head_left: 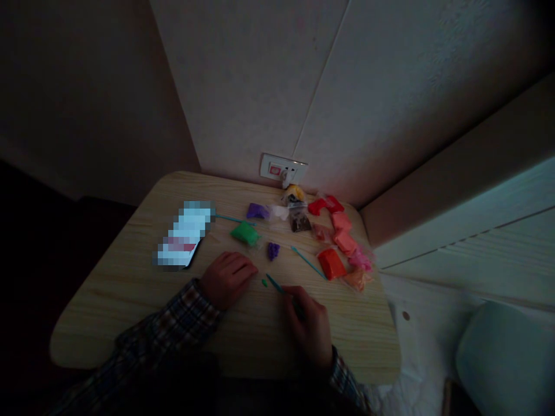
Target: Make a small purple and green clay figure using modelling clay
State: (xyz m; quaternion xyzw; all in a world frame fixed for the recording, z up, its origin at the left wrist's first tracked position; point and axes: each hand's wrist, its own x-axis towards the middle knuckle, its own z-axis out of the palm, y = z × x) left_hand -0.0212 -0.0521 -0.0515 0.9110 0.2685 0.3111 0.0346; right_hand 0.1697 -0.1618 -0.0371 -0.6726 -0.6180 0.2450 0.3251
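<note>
Worktop (104,318): supported every item on one flat surface.
Coloured packets (344,242): lay across the far middle and right side, probably to stay reachable around the hands.
Phone (184,237): lay at left, lit screen upward, presumably for viewing.
Left hand (229,278): rested on the worktop, fingers together; whether its grip held anything could not be told.
Right hand (309,323): grip clasped the teal tool (274,283) near-horizontally, tip leftward, likely for fine control.
Purple lump (273,251): sat beyond both hands.
Green piece (264,282): lay between left fingertips and tool tip.
</note>
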